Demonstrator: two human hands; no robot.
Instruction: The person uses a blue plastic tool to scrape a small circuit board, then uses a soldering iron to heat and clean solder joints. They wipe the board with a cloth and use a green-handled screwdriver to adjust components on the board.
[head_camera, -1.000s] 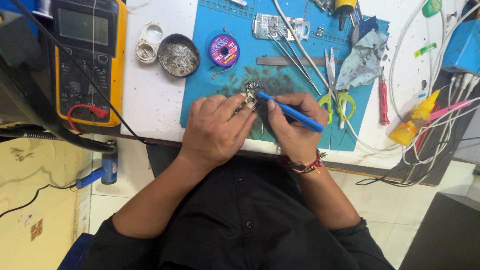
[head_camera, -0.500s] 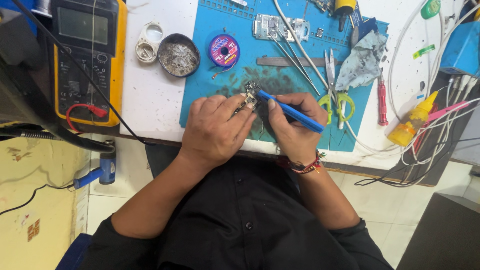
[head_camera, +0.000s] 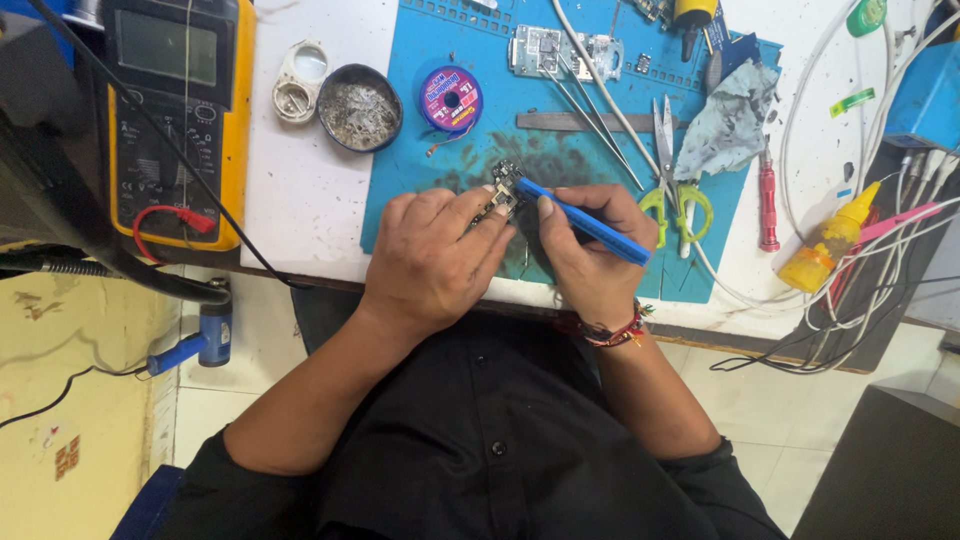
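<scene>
Scissors (head_camera: 672, 190) and tweezers (head_camera: 590, 120) crowd the mat (head_camera: 420, 200) right of the right hand (head_camera: 585, 250). Bare mat lies left of the left hand (head_camera: 430, 260).

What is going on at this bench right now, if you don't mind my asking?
A person in a black shirt sits at a white table and works over a blue mat. The left hand pinches a small circuit board against the mat, while the right hand holds a blue pen-shaped tool with its tip at the board. Scissors, tweezers, a purple spool and a yellow multimeter lie around.
</scene>
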